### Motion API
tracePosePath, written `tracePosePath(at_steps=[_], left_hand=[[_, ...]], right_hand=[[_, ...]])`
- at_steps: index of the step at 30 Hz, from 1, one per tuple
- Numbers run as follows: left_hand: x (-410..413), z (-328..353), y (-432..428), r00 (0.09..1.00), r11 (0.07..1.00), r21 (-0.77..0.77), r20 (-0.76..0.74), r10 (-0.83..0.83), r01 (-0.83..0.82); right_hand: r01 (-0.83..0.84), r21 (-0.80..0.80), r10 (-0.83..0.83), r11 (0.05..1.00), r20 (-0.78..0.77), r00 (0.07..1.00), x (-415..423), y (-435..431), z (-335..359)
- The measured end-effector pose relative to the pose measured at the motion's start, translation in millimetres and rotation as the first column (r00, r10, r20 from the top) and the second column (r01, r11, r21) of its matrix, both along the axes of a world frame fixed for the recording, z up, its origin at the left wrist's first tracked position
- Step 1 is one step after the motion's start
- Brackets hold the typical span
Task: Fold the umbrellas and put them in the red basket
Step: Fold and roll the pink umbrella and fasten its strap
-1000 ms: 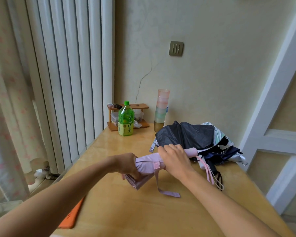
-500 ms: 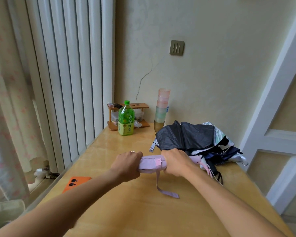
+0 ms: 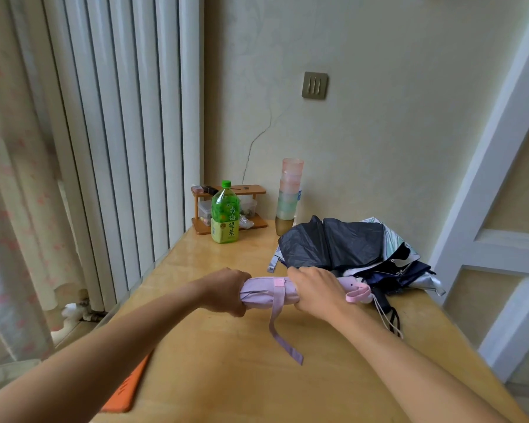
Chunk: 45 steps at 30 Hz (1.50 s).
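We hold the pink umbrella (image 3: 269,293) level just above the near middle of the wooden table (image 3: 226,377), our left hand (image 3: 226,291) wrapped tight around its left end and our right hand (image 3: 316,293) closed around the handle side. The closing strap (image 3: 280,322) hangs loose toward us. To finish well, we should probably keep the canopy rolled snug with the left, then wind the strap round firmly and fasten it. The dark umbrellas (image 3: 342,248) wait unfolded at far right. No red basket is in view.
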<state>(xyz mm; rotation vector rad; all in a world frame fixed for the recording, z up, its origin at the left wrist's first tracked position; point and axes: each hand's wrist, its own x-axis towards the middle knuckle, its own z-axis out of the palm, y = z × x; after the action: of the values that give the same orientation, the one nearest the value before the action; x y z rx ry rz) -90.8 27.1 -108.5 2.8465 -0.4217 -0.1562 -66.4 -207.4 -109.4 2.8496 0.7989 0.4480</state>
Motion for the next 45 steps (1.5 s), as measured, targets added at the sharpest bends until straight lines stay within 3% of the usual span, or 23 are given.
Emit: tracePosePath(at_steps=[4,6,8,15,17,23,27,31,35,37,41,43,45], left_hand=[[2,-11,-5,0.964,0.955,0.287,0.266,-0.005,-0.074],[2,-19,-9,0.934,0.934,0.336,0.357,-0.011,-0.117],[1,-27,-11,0.918,0.95,0.285,0.396,0.007,-0.131],[-6,-22,-6,0.953,0.994,0.09,0.3,0.031,-0.061],[-5,-18,-3,0.953,0.995,0.096,0.303,0.001,-0.031],[-2,-15,14,0.967,0.983,0.165,0.228,-0.113,0.076],[-1,-15,4,0.981,0.929,0.369,0.169,-0.101,0.032],[-1,-5,-11,0.982,0.974,0.212,0.153,-0.109,0.075],[0,-17,-19,0.978,0.964,0.265,0.207,-0.029,-0.028],[-1,-22,-22,0.961,0.97,0.23,0.275,0.019,-0.085],[1,-20,-23,0.955,0.977,0.09,0.247,0.164,-0.191],[3,-20,-21,0.948,0.967,0.004,0.198,0.25,-0.255],[5,-21,-20,0.931,0.95,-0.041,0.192,0.311,-0.309]], right_hand=[[0.065,0.002,-0.065,0.998,-0.086,0.994,-4,9,-1],[0.091,-0.028,-0.094,0.995,-0.11,0.989,-2,12,-1],[0.11,-0.035,-0.113,0.993,-0.13,0.985,0,11,2],[0.025,0.013,-0.023,1.0,-0.122,0.992,0,7,5],[0.039,0.035,-0.034,0.999,-0.125,0.992,-2,7,6],[0.071,0.035,-0.056,0.997,-0.323,0.945,-10,6,7],[0.073,-0.02,-0.075,0.997,-0.335,0.939,-13,11,11],[0.094,-0.024,-0.096,0.995,-0.363,0.927,-12,13,12],[0.071,-0.027,-0.076,0.997,-0.357,0.931,-6,12,14],[0.075,0.011,-0.067,0.997,-0.308,0.949,-2,12,6],[0.042,0.228,-0.05,0.973,0.029,0.998,12,7,-21],[-0.077,0.444,-0.007,0.893,0.184,0.983,11,8,-27],[-0.217,0.636,0.002,0.741,0.32,0.947,3,14,-29]])
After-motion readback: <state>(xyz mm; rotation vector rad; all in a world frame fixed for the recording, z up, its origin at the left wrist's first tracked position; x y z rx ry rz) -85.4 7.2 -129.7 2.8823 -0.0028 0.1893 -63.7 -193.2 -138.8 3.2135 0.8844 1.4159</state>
